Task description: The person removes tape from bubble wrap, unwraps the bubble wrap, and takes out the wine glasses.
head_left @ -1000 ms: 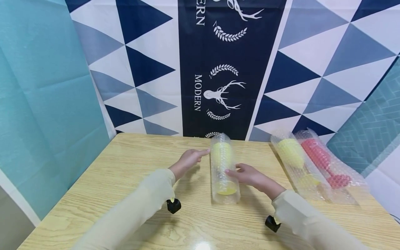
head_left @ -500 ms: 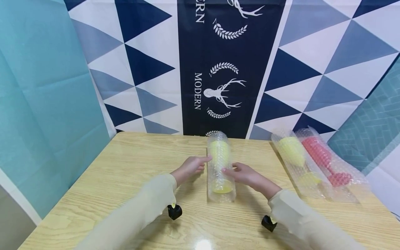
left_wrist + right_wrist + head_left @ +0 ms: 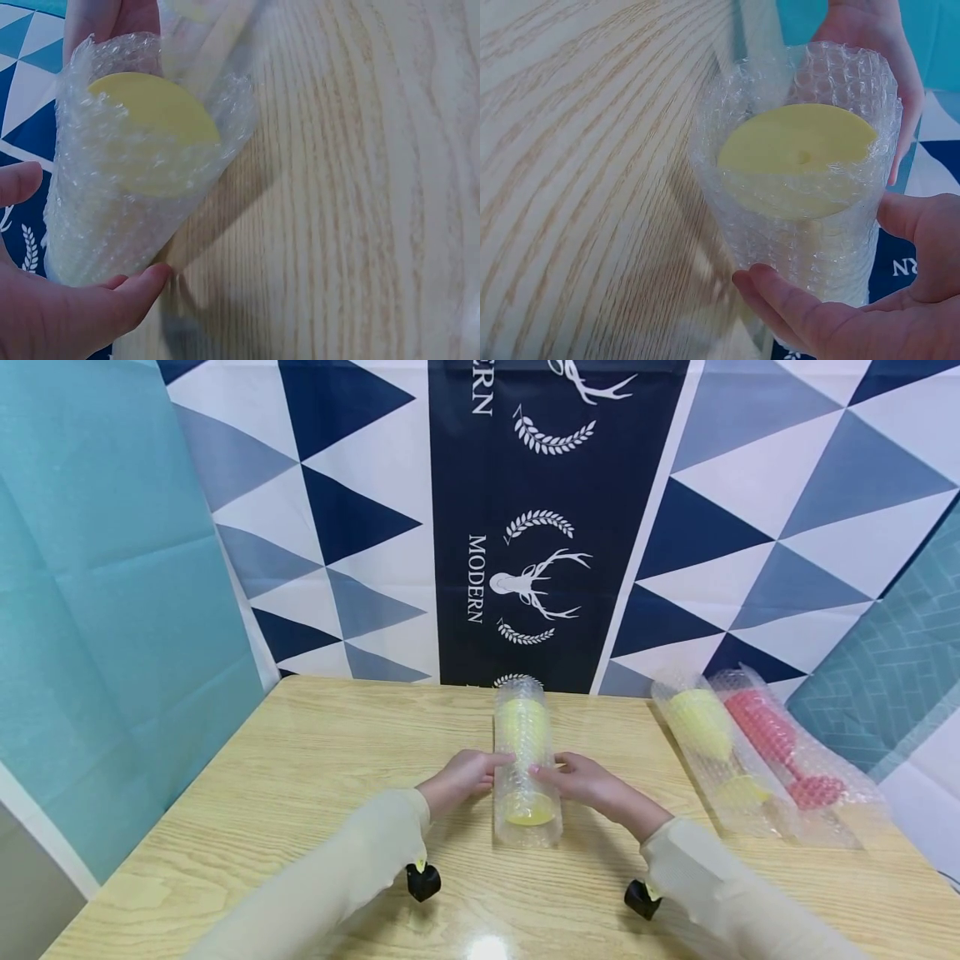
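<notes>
A yellow goblet (image 3: 522, 727) lies rolled in bubble wrap (image 3: 528, 837) on the wooden table, its length running away from me. Through the roll's near end shows the goblet's round yellow base (image 3: 799, 142). My left hand (image 3: 465, 774) holds the roll's left side, thumb over the top. From the right, my right hand (image 3: 596, 787) grips it slightly nearer me, thumb on the wrap and fingertips (image 3: 769, 281) low along its side in the right wrist view. The wrap blurs the goblet's outline.
On the table's right lie two more bubble-wrapped goblets side by side, a yellow goblet (image 3: 701, 722) and a red goblet (image 3: 765, 727). A patterned cloth (image 3: 375, 527) hangs behind the table's (image 3: 315, 735) back edge, with a teal cloth (image 3: 112, 610) at the left.
The wrapped goblet has shifted slightly left. My left hand has come nearer to me along its side, its thumb now over the wrap; my right hand has followed slightly leftward.
</notes>
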### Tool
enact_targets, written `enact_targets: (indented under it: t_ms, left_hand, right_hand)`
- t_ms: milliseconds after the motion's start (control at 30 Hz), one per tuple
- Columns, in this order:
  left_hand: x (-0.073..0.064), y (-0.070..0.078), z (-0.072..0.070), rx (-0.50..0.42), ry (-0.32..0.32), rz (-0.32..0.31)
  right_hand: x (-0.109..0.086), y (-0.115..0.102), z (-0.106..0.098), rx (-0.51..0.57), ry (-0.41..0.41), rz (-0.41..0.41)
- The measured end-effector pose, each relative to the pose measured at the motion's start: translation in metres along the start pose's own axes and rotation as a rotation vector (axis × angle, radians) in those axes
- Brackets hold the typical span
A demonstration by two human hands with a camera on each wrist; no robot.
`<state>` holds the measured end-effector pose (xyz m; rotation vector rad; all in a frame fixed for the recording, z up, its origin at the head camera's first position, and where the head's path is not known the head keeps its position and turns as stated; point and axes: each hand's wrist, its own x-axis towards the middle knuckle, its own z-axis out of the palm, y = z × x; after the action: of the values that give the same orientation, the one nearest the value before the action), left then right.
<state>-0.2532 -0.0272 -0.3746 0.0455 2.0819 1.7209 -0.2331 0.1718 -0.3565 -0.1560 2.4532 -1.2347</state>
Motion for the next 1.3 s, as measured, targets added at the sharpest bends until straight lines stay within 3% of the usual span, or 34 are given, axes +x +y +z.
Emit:
enact_targets:
  t_ms: [400, 533, 800, 1033, 1300]
  left_hand:
    - [-0.003, -0.002, 0.006, -0.041, -0.015, 0.008]
    - [-0.004, -0.003, 0.007, -0.045, 0.008, 0.005]
    - [-0.005, -0.008, 0.008, -0.044, 0.025, 0.023]
    - [-0.009, -0.01, 0.005, -0.032, 0.038, 0.025]
    - [-0.015, -0.011, 0.002, -0.011, 0.048, 0.009]
  right_hand:
    - [0.0, 0.001, -0.001, 0.007, -0.01, 0.0]
    - [0.002, 0.002, -0.001, 0.021, -0.024, -0.004]
    - [0.003, 0.001, -0.004, 0.093, -0.075, 0.0]
    - [0.008, 0.001, -0.007, 0.209, -0.186, -0.045]
    - [0.009, -0.001, -0.009, 0.268, -0.209, 0.016]
